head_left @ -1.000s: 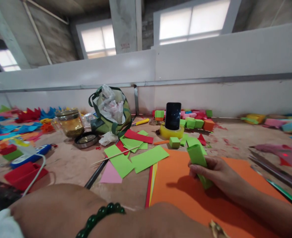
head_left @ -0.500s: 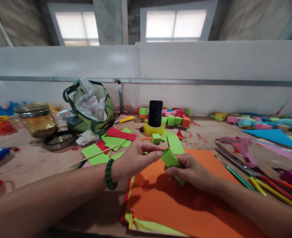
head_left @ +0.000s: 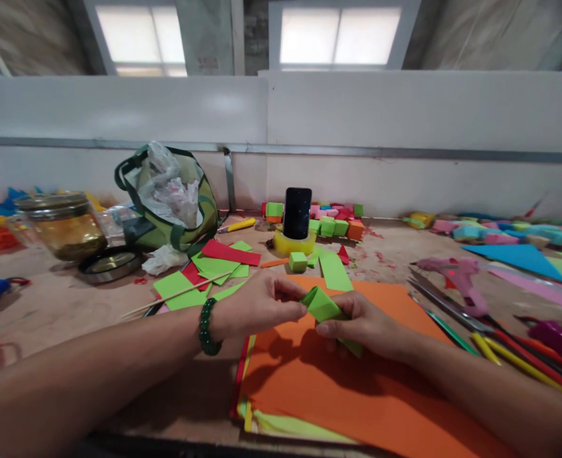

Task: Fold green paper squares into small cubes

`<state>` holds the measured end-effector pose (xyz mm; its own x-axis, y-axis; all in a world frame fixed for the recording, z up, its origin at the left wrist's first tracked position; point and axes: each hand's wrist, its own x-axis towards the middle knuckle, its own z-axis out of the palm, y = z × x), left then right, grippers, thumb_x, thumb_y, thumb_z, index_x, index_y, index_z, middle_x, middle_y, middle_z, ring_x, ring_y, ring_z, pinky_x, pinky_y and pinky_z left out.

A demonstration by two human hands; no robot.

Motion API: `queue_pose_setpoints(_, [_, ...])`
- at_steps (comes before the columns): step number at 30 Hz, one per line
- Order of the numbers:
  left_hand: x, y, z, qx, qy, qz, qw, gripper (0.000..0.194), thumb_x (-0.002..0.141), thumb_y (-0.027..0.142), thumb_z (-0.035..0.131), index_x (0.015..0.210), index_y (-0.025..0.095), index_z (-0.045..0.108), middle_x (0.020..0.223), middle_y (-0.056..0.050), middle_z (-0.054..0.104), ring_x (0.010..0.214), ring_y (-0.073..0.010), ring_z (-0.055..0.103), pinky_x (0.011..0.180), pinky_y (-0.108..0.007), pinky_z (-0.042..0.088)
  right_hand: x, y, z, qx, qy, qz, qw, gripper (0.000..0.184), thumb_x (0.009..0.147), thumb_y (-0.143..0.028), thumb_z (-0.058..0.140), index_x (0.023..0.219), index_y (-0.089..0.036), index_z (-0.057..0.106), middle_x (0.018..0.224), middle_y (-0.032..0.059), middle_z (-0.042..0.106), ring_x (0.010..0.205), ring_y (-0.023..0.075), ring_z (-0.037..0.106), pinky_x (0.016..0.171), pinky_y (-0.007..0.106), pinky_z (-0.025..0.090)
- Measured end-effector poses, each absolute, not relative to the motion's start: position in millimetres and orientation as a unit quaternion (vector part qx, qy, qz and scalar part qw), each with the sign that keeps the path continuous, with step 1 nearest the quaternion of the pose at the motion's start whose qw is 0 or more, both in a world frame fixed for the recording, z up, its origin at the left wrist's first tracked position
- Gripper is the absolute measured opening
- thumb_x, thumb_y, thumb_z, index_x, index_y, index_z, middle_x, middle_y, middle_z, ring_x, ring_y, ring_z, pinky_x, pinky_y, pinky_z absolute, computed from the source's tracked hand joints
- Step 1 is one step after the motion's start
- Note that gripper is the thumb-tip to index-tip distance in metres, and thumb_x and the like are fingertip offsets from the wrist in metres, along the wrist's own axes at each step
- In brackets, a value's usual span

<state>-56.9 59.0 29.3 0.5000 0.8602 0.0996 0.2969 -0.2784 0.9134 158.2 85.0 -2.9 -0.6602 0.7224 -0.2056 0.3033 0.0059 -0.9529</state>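
Observation:
Both of my hands hold a folded green paper piece just above a large orange sheet lying on the table. My left hand, with a dark green bead bracelet on the wrist, pinches the piece's left end with its fingertips. My right hand wraps its fingers round the right end, thumb along the front. A flat green strip lies just beyond the hands.
A black phone stands in a yellow tape roll with coloured paper cubes behind. Green and red paper scraps, a thin wooden stick, a glass jar and a green bag lie left. A pink glue gun and pencils lie right.
My left arm came in from the near edge and its hand took hold of the green piece beside my right hand. The piece has since tilted lower towards the orange sheet.

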Motion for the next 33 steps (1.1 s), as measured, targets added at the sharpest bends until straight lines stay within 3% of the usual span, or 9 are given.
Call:
queue_pose_setpoints(5, [-57,62,24,0.74,0.391,0.276,0.474,0.016,0.072,0.021,0.058,0.078,0.011,0.069,0.061,0.002,0.055,0.056,-0.008,0.045,0.052,-0.019,0.036,161,88,-7,-0.374,-0.657,0.629,0.181,0.034,0.07,-0.044,0.074,0.077,-0.014,0.063,0.057,-0.0008,0.064,0.044,0.0081,0.057,0.041,0.016,0.044])
queue_pose_setpoints(10, [-51,63,16,0.698,0.421,0.309,0.49,0.02,0.077,0.027,0.058,0.071,0.011,0.068,0.065,-0.003,0.064,0.06,-0.0104,0.057,0.057,-0.019,0.045,160,89,-6,-0.36,-0.656,0.637,0.182,0.033,0.071,-0.043,0.074,0.083,-0.013,0.066,0.061,0.0009,0.067,0.047,0.0081,0.059,0.041,0.015,0.044])
queue_pose_setpoints(18, [-47,59,6,0.67,0.435,0.334,0.501,0.022,0.074,0.029,0.06,0.068,0.01,0.069,0.065,-0.006,0.067,0.059,-0.012,0.06,0.057,-0.02,0.048,159,89,-7,-0.343,-0.672,0.629,0.185,0.029,0.07,-0.04,0.075,0.073,-0.012,0.069,0.061,0.0024,0.068,0.048,0.0083,0.058,0.043,0.016,0.044])
queue_pose_setpoints(25, [-45,57,10,0.663,0.444,0.321,0.51,0.021,0.073,0.029,0.061,0.064,0.01,0.068,0.059,-0.004,0.064,0.052,-0.0097,0.057,0.048,-0.016,0.042,158,88,-6,-0.34,-0.691,0.615,0.168,0.032,0.07,-0.042,0.074,0.072,-0.011,0.066,0.061,0.0026,0.066,0.047,0.0086,0.056,0.043,0.017,0.042])
queue_pose_setpoints(31, [-45,57,7,0.658,0.449,0.331,0.506,0.021,0.072,0.029,0.061,0.062,0.01,0.066,0.056,-0.002,0.061,0.051,-0.0093,0.055,0.047,-0.016,0.04,154,83,-3,-0.289,-0.738,0.573,0.209,0.042,0.081,-0.053,0.061,0.093,-0.013,0.063,0.071,0.0026,0.066,0.058,0.0097,0.058,0.05,0.018,0.045])
queue_pose_setpoints(33, [-44,56,5,0.666,0.448,0.335,0.494,0.02,0.072,0.028,0.061,0.062,0.011,0.065,0.055,-0.001,0.059,0.051,-0.0096,0.054,0.046,-0.017,0.038,154,83,-4,-0.301,-0.734,0.573,0.207,0.041,0.082,-0.054,0.059,0.089,-0.014,0.061,0.069,0.003,0.067,0.056,0.0096,0.058,0.048,0.017,0.044])
